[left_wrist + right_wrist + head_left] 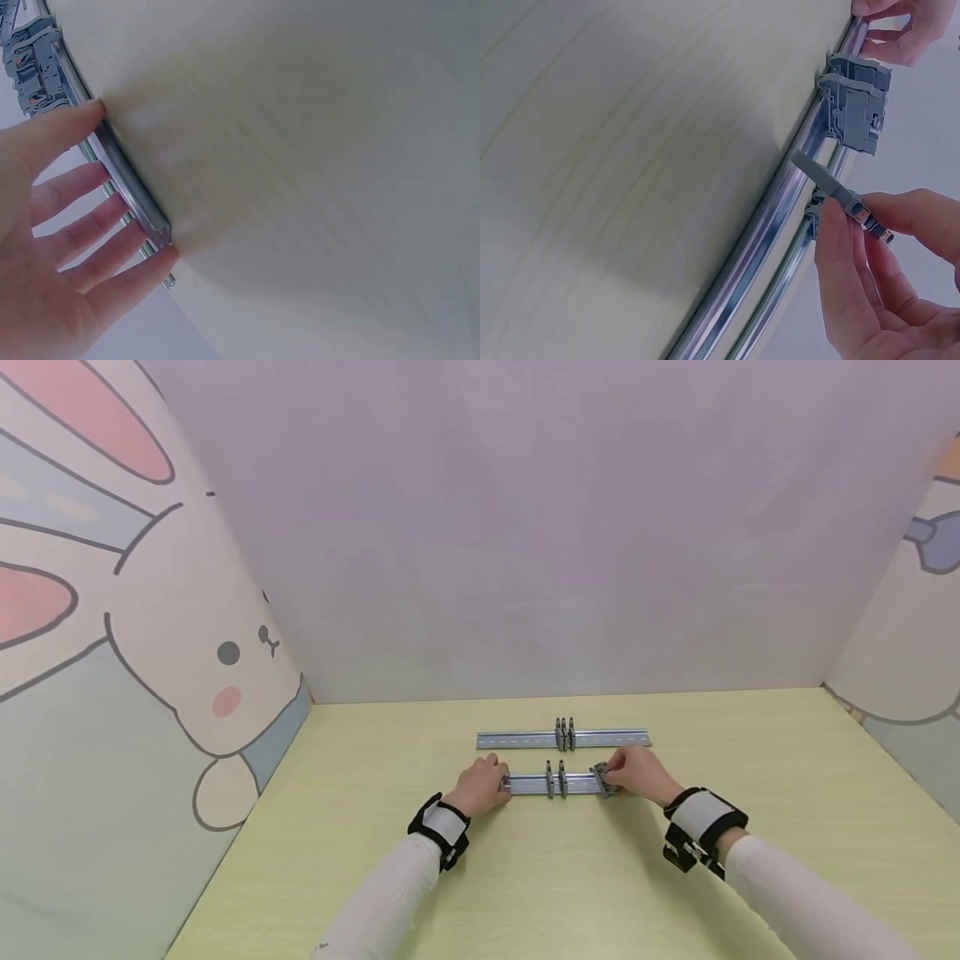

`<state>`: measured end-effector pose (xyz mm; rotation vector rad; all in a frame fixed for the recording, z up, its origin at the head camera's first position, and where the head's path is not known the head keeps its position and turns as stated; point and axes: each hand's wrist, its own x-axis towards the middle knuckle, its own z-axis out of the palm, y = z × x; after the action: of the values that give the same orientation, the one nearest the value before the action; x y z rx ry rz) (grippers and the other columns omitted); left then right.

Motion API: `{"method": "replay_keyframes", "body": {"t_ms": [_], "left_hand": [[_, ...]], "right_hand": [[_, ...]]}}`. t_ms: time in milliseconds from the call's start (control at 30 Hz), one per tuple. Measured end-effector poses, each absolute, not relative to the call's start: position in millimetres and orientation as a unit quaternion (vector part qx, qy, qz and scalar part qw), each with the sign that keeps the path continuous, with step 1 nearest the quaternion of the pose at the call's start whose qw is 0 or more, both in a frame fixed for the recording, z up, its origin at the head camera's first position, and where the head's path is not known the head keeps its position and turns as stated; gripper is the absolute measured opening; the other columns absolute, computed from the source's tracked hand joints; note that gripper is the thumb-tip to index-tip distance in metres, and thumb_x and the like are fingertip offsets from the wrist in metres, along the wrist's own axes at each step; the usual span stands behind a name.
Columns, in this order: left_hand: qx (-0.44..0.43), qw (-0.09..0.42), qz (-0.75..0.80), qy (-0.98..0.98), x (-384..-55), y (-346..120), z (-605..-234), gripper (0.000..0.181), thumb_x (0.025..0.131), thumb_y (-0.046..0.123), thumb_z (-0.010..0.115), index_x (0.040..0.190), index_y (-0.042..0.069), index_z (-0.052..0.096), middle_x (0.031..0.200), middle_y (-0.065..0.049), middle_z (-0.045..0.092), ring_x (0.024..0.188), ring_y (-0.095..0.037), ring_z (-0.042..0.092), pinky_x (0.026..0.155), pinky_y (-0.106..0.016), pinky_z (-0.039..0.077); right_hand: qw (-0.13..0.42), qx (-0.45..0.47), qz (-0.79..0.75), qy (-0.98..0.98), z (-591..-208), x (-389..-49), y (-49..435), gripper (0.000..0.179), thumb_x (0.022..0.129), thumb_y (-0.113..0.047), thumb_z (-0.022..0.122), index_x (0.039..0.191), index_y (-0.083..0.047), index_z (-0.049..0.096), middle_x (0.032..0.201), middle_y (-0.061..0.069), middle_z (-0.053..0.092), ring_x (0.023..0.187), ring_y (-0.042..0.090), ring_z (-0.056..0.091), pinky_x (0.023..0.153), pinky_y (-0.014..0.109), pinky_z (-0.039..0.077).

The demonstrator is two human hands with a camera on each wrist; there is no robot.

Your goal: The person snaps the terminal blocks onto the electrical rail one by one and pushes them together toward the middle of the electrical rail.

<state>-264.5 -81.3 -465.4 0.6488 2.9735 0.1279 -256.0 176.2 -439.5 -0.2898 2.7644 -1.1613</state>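
In the head view, a metal DIN rail lies crosswise between the two hands. My left hand holds its left end; in the left wrist view the thumb and fingers lie along the rail. My right hand is at the right part of the rail, pinching a flat grey terminal block between thumb and fingers. In the right wrist view that block is tilted over the rail. Two grey terminal blocks stand side by side near the rail's middle.
Behind, a second DIN rail lies roughly parallel, with several grey terminal blocks at its middle. Both rails are on a pale yellow table. A plain light wall rises at the back, and a rabbit-print panel stands on the left.
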Motion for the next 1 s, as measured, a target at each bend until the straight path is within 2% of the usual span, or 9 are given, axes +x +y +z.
{"method": "replay_keyframes", "body": {"t_ms": [300,767,1000], "left_hand": [[0.216,0.045,0.043,0.974,-265.4,-81.7,-466.5,0.031,0.082,0.028,0.063,0.105,0.007,0.058,0.098,-0.006,0.05,0.087,-0.02,0.047,0.067,-0.029,0.045],[0.214,0.05,0.038,0.975,-264.7,-81.5,-463.4,0.032,0.082,0.028,0.063,0.106,0.007,0.058,0.1,-0.007,0.05,0.087,-0.02,0.048,0.067,-0.029,0.045],[0.217,0.047,0.038,0.974,-265.5,-81.7,-462.5,0.031,0.081,0.027,0.064,0.105,0.007,0.058,0.099,-0.007,0.05,0.085,-0.02,0.048,0.066,-0.028,0.045]], "right_hand": [[0.063,-0.075,-0.4,0.911,-448.8,-260.3,165.9,0.006,0.072,0.003,0.06,0.075,0.007,0.059,0.072,0.011,0.06,0.051,0.012,0.055,0.051,0.028,0.048],[0.057,-0.063,-0.408,0.909,-447.0,-260.3,151.4,0.005,0.072,0.004,0.058,0.071,0.007,0.061,0.067,0.012,0.062,0.053,0.019,0.059,0.052,0.03,0.05],[0.058,-0.055,-0.387,0.919,-444.5,-264.8,145.4,0.009,0.071,0.004,0.058,0.062,0.005,0.059,0.056,0.008,0.059,0.051,0.024,0.06,0.049,0.03,0.049]]}}
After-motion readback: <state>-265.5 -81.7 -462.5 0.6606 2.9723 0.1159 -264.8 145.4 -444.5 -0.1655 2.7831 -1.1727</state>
